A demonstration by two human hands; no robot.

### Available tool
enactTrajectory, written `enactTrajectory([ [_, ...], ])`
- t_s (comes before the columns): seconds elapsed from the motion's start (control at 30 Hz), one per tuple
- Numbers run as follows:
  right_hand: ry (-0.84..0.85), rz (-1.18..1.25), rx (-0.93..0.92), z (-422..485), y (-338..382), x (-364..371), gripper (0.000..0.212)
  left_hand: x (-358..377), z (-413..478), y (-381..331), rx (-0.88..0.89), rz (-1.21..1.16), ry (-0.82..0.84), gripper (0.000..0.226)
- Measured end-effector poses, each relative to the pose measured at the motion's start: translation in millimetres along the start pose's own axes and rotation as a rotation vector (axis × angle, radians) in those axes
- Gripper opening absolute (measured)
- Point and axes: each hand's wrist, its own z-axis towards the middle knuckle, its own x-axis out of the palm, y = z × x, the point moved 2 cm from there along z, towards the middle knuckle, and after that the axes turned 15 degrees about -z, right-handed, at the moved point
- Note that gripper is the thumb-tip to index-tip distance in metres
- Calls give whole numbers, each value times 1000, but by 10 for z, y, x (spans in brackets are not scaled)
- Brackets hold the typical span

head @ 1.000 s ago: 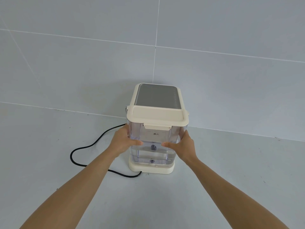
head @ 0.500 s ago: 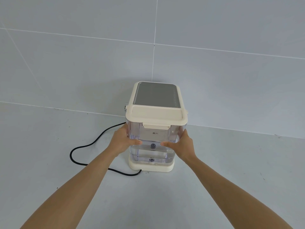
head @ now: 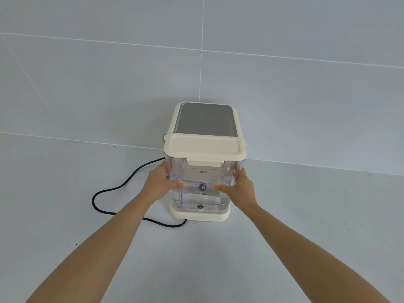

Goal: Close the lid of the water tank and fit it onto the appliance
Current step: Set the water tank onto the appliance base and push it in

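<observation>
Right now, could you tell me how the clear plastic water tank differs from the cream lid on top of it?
The clear plastic water tank is see-through, showing a valve inside; the cream lid is opaque. The tank is tall and upright, while the lid is flat and shallow. The left hand and right hand grip the tank's sides; neither touches the lid. Both share the same rounded rectangular outline, and the lid sits closed on the tank.

Water tank with closed lid set at the appliance

The clear water tank (head: 205, 184) is seen upright against the near side of the cream appliance (head: 205, 119), its bottom just above the appliance's cream base lip. The cream lid (head: 205, 148) is shut flat on top of the tank, level with the appliance's grey top panel, its front latch folded down.
</observation>
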Motion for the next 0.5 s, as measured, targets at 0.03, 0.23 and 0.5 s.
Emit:
enactTrajectory([
  [0.03,-3,-2,2,-2,-1,1,90,-5,6,17,-3,2,10,56],
  [0.23,-6,21,33,-59,1,10,76,-12,18,42,-8,-8,19,57],
  [0.5,-2,33,16,-71,12,21,79,-22,3,39,-5,-22,47,90],
])
